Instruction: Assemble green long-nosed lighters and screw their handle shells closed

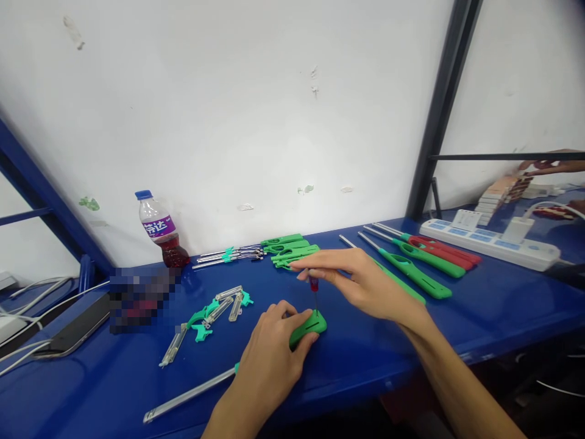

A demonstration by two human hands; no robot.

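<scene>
Near the front of the blue table, my left hand (276, 344) grips a green lighter (315, 326) that lies flat, its metal tube (189, 393) pointing to the lower left. My right hand (351, 277) is closed on a screwdriver with a red handle (314, 283). The screwdriver stands upright, its tip on the end of the green handle. To the left lie clear fuel tanks (220, 310) and teal plastic pieces (202, 331). Behind my hands are green handle shells (287, 247) and several metal rods with wires (228, 255).
Several green lighters (423, 277) and red ones (441, 250) lie at the right, beside a white power strip (493, 241). A bottle (158, 225) stands at the back left, near a black device (77, 329) with cables. Another person's hand (553, 161) shows at the far right.
</scene>
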